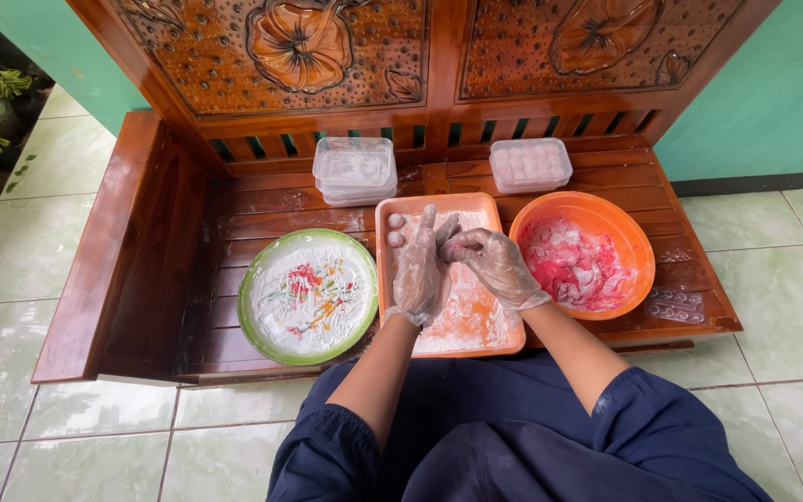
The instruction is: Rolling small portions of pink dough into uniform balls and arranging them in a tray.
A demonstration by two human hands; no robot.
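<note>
Both hands wear clear plastic gloves and meet over an orange rectangular tray [392, 279] dusted with white flour. My left hand [420, 270] is held upright with its fingers spread. My right hand [493, 265] is curled against the left palm, pinching or rolling something small that I cannot make out. Two small white dough balls [395, 229] lie in the tray's far left corner. An orange round bowl [629, 244] with pink and white dough lumps stands right of the tray. A green-rimmed plate [257, 316] with flour and coloured streaks lies to the left.
Everything rests on a carved wooden bench [141, 242] with raised arms and a backrest. A stack of clear plastic boxes [355, 169] and a filled clear box [530, 164] stand at the back. A clear lid [676, 305] lies at the right front. Tiled floor surrounds the bench.
</note>
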